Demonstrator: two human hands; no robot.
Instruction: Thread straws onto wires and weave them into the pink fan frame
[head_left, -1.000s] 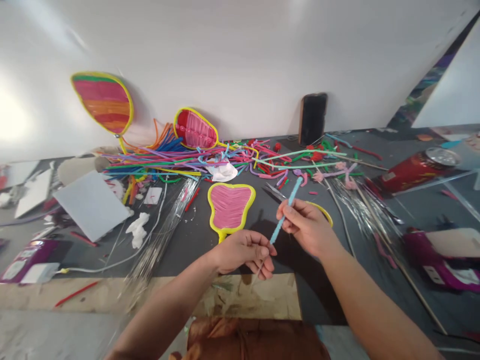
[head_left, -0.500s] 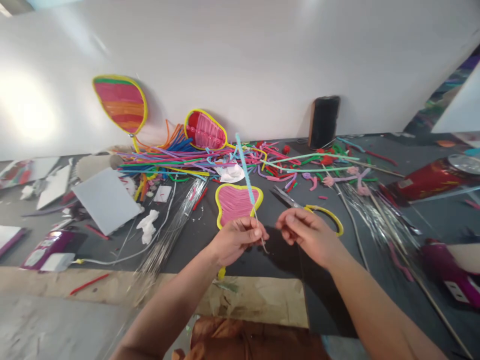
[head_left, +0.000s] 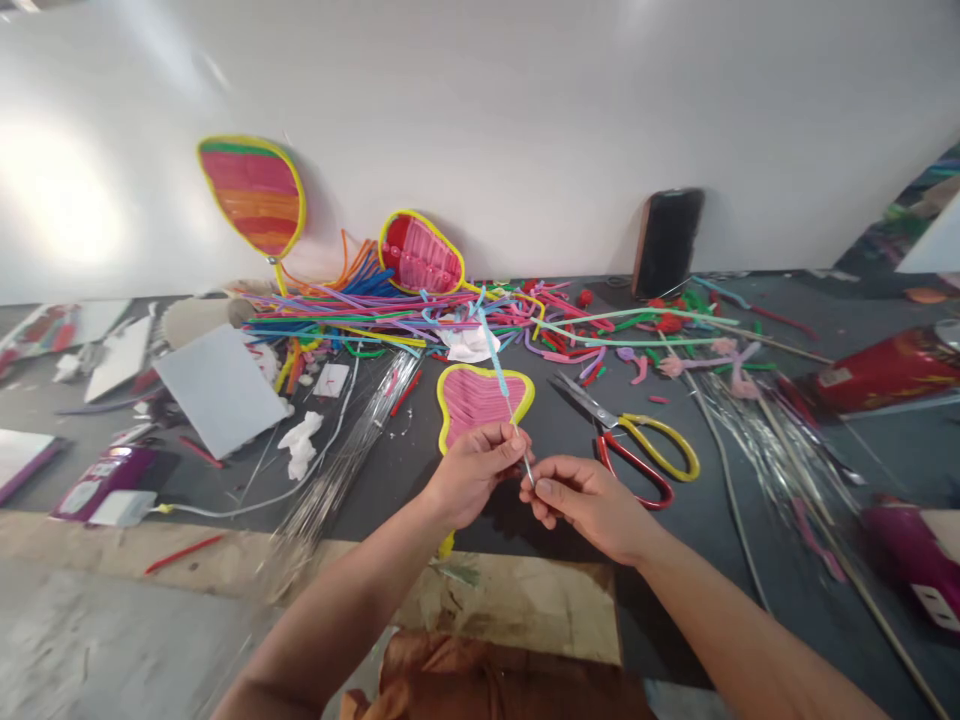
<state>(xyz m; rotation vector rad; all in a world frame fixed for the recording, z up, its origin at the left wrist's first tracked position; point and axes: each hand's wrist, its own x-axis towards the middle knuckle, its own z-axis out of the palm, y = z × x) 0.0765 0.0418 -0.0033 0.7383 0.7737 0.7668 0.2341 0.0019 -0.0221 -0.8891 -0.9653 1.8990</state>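
A light blue pipe cleaner (head_left: 493,350) slants up and away from my hands, its lower end thin bare wire. My left hand (head_left: 476,475) is closed, pinching the wire between thumb and fingers. Just below and to the right, my right hand (head_left: 589,505) grips the wire's lower end in a pinch. Behind my left hand lies a pink panel with a yellow border (head_left: 472,400), partly covered by that hand. Scissors (head_left: 606,415) with one yellow and one red handle loop lie open-bladed beyond my right hand.
Many coloured pipe cleaners (head_left: 352,315) are heaped along the wall. Two yellow-rimmed fan-like pieces (head_left: 251,200) (head_left: 424,255) and a phone (head_left: 667,243) lean there. Thin wires (head_left: 345,450) lie left; a red can (head_left: 889,368) and a purple glue gun (head_left: 911,560) are right.
My right hand has moved left and closed on the wire's lower end. The pipe cleaner has dipped a little, and the red scissor handle now shows.
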